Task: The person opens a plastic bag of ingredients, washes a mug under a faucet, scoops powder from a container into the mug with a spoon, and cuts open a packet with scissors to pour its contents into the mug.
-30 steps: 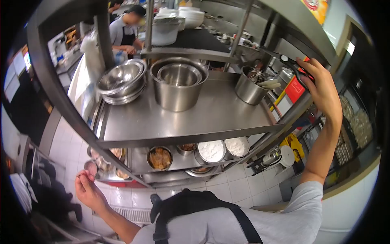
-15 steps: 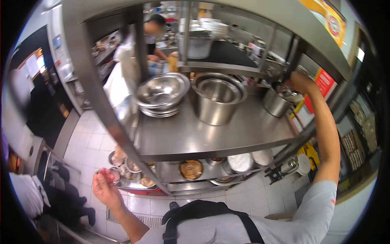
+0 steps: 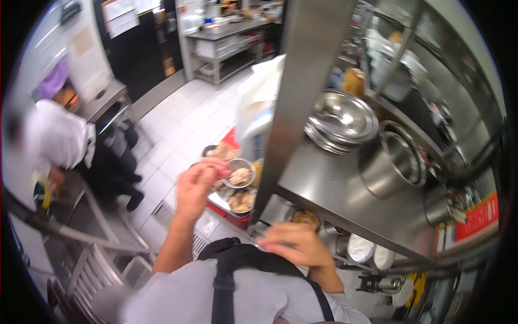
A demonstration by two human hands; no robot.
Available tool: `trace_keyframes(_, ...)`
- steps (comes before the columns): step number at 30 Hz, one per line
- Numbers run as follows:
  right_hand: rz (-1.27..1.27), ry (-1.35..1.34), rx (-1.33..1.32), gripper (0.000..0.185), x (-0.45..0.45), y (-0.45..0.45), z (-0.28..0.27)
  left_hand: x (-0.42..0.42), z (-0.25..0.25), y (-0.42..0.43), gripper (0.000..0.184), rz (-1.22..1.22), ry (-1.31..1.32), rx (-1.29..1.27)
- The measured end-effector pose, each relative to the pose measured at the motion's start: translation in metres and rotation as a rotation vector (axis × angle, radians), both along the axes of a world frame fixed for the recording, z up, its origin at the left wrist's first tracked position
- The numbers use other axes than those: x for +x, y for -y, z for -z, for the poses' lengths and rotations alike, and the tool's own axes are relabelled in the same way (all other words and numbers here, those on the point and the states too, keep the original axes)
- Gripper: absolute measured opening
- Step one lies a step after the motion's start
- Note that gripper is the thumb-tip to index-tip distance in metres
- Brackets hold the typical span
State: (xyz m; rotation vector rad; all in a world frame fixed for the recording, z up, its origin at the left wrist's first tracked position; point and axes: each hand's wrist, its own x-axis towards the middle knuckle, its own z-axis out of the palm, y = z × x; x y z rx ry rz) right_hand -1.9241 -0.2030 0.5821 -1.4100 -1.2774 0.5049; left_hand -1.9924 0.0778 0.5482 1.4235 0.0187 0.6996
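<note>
My left hand (image 3: 197,186) is raised at the left of the shelving, its fingers drawn together. Something pinkish shows at the fingertips, too blurred to name. Just beyond it are a metal bowl (image 3: 240,183) of pale food and a pan of yellowish pieces (image 3: 241,201). In front of my apron (image 3: 245,254) is my right hand (image 3: 297,243), smeared by motion, fingers pointing left. Whether it holds anything is unclear. Near it, on the lower shelf, sits a round container of brownish food (image 3: 306,220).
On the steel shelf (image 3: 345,189) stand stacked metal bowls (image 3: 342,119), nested deep pots (image 3: 386,162) and a smaller pot (image 3: 436,207). A steel post (image 3: 302,97) rises beside me. At left, a person in white (image 3: 62,135) bends over a counter. A floor drain (image 3: 163,213) lies ahead.
My right hand has come away from the small pot at the far right and down to my front. The view has swung left, and my left hand stays raised near the food bowls.
</note>
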Motion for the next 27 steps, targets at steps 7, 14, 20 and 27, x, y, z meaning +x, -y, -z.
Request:
trace_keyframes(7, 0.22, -0.365, 0.092, 0.054, -0.001, -0.124, 0.123, 0.004, 0.039, -0.035, 0.026, 0.501, -0.088, -0.088)
trace_keyframes(14, 0.019, -0.565, 0.053, 0.031, 0.024, -0.276, 0.157, 0.002, 0.104, -0.174, 0.032, 0.568, -0.105, -0.217)
trace_keyframes(20, 0.041, -0.755, 0.013, 0.028, 0.03, -0.461, 0.175, -0.005, 0.122, -0.35, 0.026, 0.436, -0.131, -0.423)
trace_keyframes(27, 0.076, -0.786, -0.115, 0.026, 0.052, -0.601, 0.177, 0.006, 0.119, -0.486, 0.032, 0.175, -0.216, 0.015)
